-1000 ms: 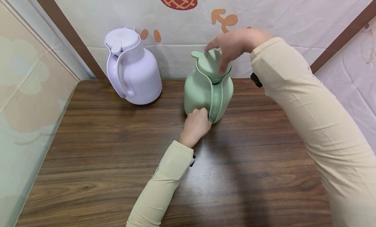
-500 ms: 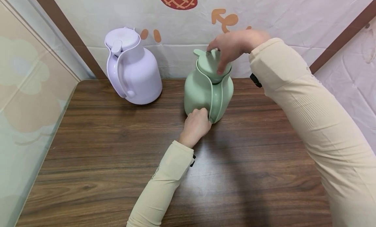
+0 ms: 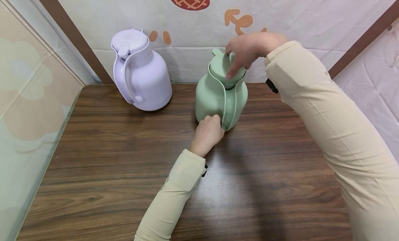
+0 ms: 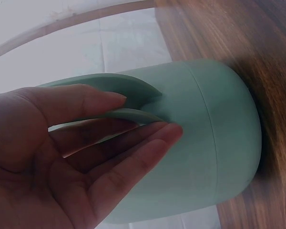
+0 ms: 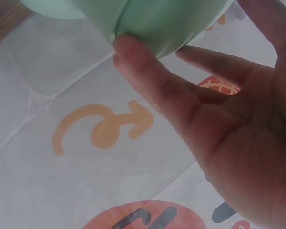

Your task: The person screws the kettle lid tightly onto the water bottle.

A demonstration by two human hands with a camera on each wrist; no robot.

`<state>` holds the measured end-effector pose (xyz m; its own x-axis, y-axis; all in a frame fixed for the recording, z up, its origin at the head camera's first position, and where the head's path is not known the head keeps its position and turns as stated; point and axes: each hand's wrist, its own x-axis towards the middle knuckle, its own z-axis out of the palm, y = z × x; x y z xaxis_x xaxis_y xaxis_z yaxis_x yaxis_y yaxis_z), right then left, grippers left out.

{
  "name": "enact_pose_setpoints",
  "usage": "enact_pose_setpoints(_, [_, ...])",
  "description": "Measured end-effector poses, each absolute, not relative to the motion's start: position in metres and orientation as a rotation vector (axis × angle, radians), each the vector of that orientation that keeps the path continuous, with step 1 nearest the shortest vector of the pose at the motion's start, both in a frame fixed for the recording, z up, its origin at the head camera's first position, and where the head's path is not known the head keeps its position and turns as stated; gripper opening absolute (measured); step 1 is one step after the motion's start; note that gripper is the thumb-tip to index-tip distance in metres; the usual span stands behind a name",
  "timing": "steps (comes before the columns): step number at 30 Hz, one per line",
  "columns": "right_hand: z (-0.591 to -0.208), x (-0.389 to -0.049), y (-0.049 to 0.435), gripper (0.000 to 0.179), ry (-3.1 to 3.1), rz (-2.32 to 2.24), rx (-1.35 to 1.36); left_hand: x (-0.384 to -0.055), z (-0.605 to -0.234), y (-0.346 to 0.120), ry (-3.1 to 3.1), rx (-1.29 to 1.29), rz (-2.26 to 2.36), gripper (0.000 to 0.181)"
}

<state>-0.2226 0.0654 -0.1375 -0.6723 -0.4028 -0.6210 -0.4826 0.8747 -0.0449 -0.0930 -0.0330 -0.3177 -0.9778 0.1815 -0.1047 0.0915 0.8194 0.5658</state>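
A green thermos jug [image 3: 208, 97] stands upright on the wooden table, its handle [image 3: 230, 111] towards me. Low on that handle, my left hand [image 3: 208, 133] holds on; in the left wrist view the thumb and fingers lie on either side of the handle's edge. My right hand [image 3: 250, 50] reaches over the top and grips the round green lid [image 3: 220, 67], thumb on the near side. The lid sits in the jug's neck, its small tab [image 3: 216, 52] pointing to the back. In the right wrist view, fingertips touch the green rim [image 5: 148, 28], and part of the lid is out of frame.
A lilac thermos jug [image 3: 149, 78] stands at the back left, its lid on. Behind both jugs hangs a pale printed cloth [image 3: 193, 33]. A patterned panel [image 3: 28, 106] borders the left side of the brown table [image 3: 124, 178].
The lid has turned clockwise, its tab swinging from the left towards the back. My right fingers have shifted slightly right with it. My left hand and the jug's body have stayed put.
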Motion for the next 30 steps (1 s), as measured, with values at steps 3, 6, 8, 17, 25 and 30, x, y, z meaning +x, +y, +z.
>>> enact_pose_setpoints(3, [-0.1371, -0.2235, 0.0656, 0.085, 2.383, 0.163, -0.627, -0.0929, -0.3178, -0.0328, 2.843, 0.216, 0.877, 0.027])
enact_pose_setpoints(6, [-0.1366, -0.2245, 0.0669, 0.087, 2.374, 0.145, -0.615, -0.0929, -0.3178, -0.0325, 2.840, 0.219, 0.881, 0.027])
enact_pose_setpoints(8, [-0.1358, -0.2252, 0.0686, 0.088, 2.365, 0.121, -0.606, -0.0929, -0.3175, -0.0325, 2.839, 0.219, 0.882, 0.027])
enact_pose_setpoints(17, [-0.1354, -0.2274, 0.0706, 0.089, 2.373, 0.171, -0.678, -0.0928, -0.3166, -0.0325, 2.838, 0.223, 0.873, 0.028])
enact_pose_setpoints(25, [-0.1355, -0.2269, 0.0682, 0.086, 2.365, 0.172, -0.678, -0.0928, -0.3155, -0.0324, 2.837, 0.221, 0.864, 0.028])
enact_pose_setpoints(30, [-0.1355, -0.2266, 0.0685, 0.087, 2.375, 0.197, -0.659, -0.0932, -0.3158, -0.0320, 2.830, 0.217, 0.869, 0.029])
